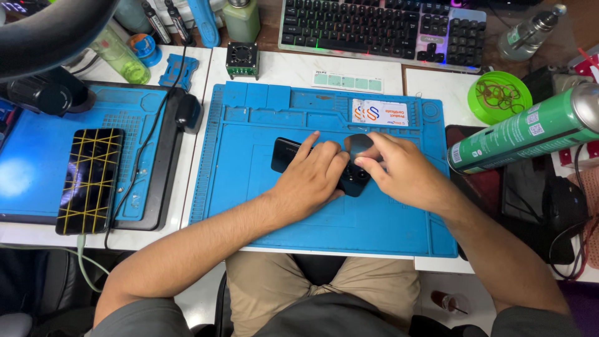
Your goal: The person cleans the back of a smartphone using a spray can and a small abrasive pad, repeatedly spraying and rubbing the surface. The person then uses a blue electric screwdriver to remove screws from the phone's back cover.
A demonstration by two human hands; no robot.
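Both forearms are angling inward; the left hand (312, 178) is lying flat, palm down, while the right hand (399, 171) is pinching with curled fingertips.

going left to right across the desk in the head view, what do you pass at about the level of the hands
Phone with yellow lines on its screen → black cable → blue work mat → left hand on a dark phone → right hand → green spray can

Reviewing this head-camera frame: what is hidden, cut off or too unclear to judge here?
- Dark phone, head view: its middle is covered by the left hand.
- Small dark piece at the right hand: fingers cover its lower edge, so its kind is unclear.
- Green spray can: cut off by the right edge.
- Keyboard: cut off by the top edge.
- Contents of the green dish: too small to identify.
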